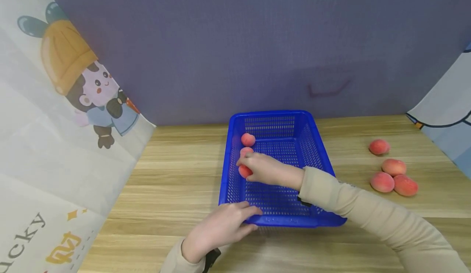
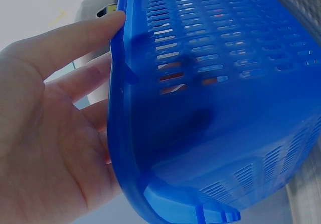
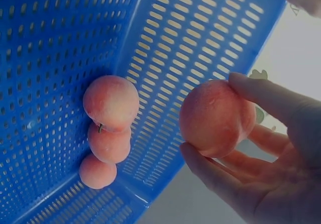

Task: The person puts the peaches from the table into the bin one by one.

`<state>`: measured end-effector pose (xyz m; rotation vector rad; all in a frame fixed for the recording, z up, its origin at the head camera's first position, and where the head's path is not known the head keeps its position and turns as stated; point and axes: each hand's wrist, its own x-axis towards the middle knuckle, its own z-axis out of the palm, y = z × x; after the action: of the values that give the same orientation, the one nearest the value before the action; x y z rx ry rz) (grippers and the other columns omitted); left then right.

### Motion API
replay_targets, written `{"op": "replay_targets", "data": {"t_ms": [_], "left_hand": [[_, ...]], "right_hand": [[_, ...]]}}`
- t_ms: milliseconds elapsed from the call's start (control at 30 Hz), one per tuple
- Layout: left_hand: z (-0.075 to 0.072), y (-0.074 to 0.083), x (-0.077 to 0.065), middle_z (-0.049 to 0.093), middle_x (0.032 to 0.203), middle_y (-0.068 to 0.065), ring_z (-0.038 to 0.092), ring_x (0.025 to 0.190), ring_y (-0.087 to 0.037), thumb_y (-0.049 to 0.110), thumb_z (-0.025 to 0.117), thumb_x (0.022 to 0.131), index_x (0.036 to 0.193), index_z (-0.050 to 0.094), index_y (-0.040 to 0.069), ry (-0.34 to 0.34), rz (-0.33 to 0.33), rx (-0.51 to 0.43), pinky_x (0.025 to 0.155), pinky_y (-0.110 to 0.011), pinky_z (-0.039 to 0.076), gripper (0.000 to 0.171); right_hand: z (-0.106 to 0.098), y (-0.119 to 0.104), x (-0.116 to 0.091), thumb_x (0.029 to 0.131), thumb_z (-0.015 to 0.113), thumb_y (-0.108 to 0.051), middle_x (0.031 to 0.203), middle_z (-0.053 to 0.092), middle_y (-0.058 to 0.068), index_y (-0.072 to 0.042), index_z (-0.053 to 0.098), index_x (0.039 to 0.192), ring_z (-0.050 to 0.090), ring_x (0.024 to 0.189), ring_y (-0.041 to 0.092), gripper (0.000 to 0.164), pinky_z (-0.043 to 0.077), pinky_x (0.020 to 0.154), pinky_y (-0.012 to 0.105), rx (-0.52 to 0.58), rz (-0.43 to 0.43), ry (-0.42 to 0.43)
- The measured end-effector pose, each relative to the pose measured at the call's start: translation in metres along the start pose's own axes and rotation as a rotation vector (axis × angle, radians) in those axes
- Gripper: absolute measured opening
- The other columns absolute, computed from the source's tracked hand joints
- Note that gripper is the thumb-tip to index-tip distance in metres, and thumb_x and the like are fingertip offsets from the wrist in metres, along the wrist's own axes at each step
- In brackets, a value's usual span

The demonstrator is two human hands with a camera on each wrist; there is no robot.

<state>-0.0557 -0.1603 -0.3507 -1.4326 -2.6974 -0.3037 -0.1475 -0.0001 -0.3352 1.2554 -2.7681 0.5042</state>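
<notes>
A blue plastic basket point(image 1: 279, 220) with slotted walls stands on the table. My right hand point(image 1: 263, 168) is inside it, above the floor near the left wall, and holds a peach point(image 3: 213, 116) between thumb and fingers. Beside that wall, three peaches lie in a row on the basket floor: a near peach point(image 3: 111, 102), a middle peach point(image 3: 109, 143) and a far peach point(image 3: 98, 172). My hand partly hides this row in the head view. At the near left corner, my left hand point(image 1: 224, 224) grips the basket's rim point(image 2: 120, 108), its thumb outside and fingers over the edge.
To the right of the basket, several loose peaches lie on the wooden table point(image 1: 176, 162): a back peach point(image 1: 379, 146) apart from a close group with a front peach point(image 1: 405, 185). A grey-purple panel point(image 1: 220, 52) rises behind. A printed white sheet point(image 1: 44, 142) borders the left.
</notes>
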Motion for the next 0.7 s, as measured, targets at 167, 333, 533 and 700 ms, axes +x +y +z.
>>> {"op": "replay_targets", "data": {"t_ms": [167,333,533,700], "left_hand": [[0.0,0.0,0.0,0.059,0.082,0.005,0.056,0.072,-0.004,0.025,0.063,0.08,0.102,0.062,0.015,0.0,0.001,-0.006,0.062,-0.016,0.045,0.025],[0.0,0.0,0.0,0.059,0.083,0.005,0.056,0.072,-0.004,0.026,0.063,0.079,0.103,0.062,0.016,0.0,0.003,-0.003,0.062,-0.016,0.045,0.025],[0.0,0.0,-0.001,0.06,0.084,0.005,0.057,0.074,-0.004,0.026,0.063,0.08,0.103,0.062,0.015,0.0,0.001,-0.003,0.064,-0.017,0.045,0.026],[0.0,0.001,-0.001,0.06,0.084,0.005,0.057,0.074,-0.004,0.026,0.063,0.08,0.102,0.062,0.015,0.004,0.005,0.002,0.064,-0.017,0.045,0.025]], "right_hand": [[0.006,-0.001,0.0,0.07,0.069,-0.009,0.088,0.062,0.007,-0.003,0.06,0.102,0.058,0.081,0.021,0.035,0.047,0.075,0.034,-0.016,0.006,-0.033],[0.011,0.001,-0.001,0.068,0.07,-0.008,0.083,0.057,0.006,-0.003,0.06,0.099,0.056,0.078,0.02,0.033,0.047,0.073,0.033,-0.039,-0.037,-0.013],[0.019,0.001,-0.002,0.066,0.069,-0.009,0.077,0.051,0.004,-0.005,0.06,0.093,0.054,0.072,0.02,0.029,0.046,0.068,0.032,-0.073,-0.068,-0.006],[0.024,-0.002,-0.003,0.066,0.069,-0.009,0.077,0.052,0.006,-0.005,0.059,0.089,0.053,0.07,0.019,0.026,0.046,0.065,0.031,-0.099,-0.08,-0.036]]}}
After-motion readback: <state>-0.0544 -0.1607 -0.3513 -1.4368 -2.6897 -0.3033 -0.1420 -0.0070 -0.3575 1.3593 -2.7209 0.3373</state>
